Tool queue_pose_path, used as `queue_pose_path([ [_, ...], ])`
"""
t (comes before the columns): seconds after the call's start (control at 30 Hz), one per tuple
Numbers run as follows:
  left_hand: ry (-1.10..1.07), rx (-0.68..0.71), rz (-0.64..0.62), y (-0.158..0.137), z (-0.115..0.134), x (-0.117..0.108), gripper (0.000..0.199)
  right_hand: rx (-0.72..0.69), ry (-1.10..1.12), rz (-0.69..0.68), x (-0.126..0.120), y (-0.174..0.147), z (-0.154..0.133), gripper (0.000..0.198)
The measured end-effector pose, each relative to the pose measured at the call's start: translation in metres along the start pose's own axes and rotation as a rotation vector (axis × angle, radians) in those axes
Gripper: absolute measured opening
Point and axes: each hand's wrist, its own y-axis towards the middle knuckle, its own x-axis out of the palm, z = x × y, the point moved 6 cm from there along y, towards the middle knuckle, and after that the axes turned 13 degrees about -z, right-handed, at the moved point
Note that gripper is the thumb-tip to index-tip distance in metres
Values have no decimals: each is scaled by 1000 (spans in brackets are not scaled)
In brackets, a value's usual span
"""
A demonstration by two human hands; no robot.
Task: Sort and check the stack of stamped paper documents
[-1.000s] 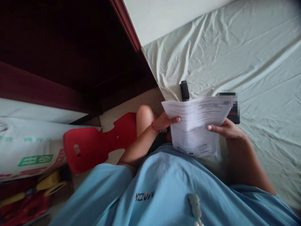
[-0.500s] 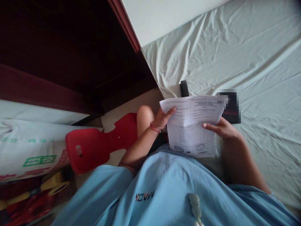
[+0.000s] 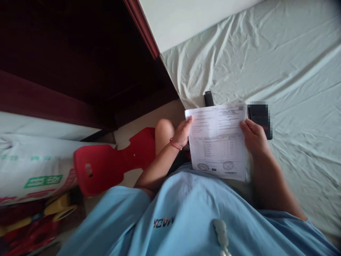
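Printed paper sheets (image 3: pixel 217 142) with text, a table and round stamps stand upright in front of my blue shirt. My left hand (image 3: pixel 183 132) grips their left edge, thumb on the front face, with a red string bracelet at the wrist. On the opposite edge, my right hand (image 3: pixel 255 137) pinches the sheets between thumb and fingers. Just behind the top edge lies a slim black object (image 3: pixel 209 99), its lower part hidden by the paper. A dark, partly pixelated flat object (image 3: pixel 259 115) rests beyond my right hand on the bed sheet.
A pale, wrinkled bed sheet (image 3: pixel 301 81) covers the surface at the right. On the left are a red plastic seat (image 3: pixel 102 165), a white printed sack (image 3: pixel 34 167) and red and yellow items (image 3: pixel 39 220). Dark wooden furniture (image 3: pixel 80 60) stands at the upper left.
The paper has flattened out and its curled top right corner is straight. My right hand has moved up from the face of the sheets to their right edge; my left thumb shifted outward.
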Motion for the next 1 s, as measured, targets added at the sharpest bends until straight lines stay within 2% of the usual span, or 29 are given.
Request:
queue_pose_path([
  [0.1, 71, 1, 72, 5, -8, -13, 56, 60, -35, 44, -6, 4, 6, 55],
  [0.2, 208, -82, 158, 8, -19, -28, 44, 116, -99, 38, -8, 9, 10, 55],
  [0.3, 313, -158, 188, 10, -25, -35, 39, 151, -142, 22, -7, 12, 16, 52],
  [0.53, 437, -206, 171, 14, -19, -30, 40, 192, -218, -4, -6, 13, 22, 44],
  [0.67, 487, -216, 179, 8, -16, -29, 45, 186, -267, -56, -4, 13, 19, 48],
  [0.77, 472, -250, 206, 3, -18, -30, 44, 170, -276, -58, -3, 13, 19, 51],
  [0.87, 422, -272, 228, 1, -22, -28, 45, 188, -300, -55, -2, 13, 20, 45],
  [1.0, 356, -279, 219, 5, -24, -23, 46, 226, -496, -23, -4, 12, 12, 39],
])
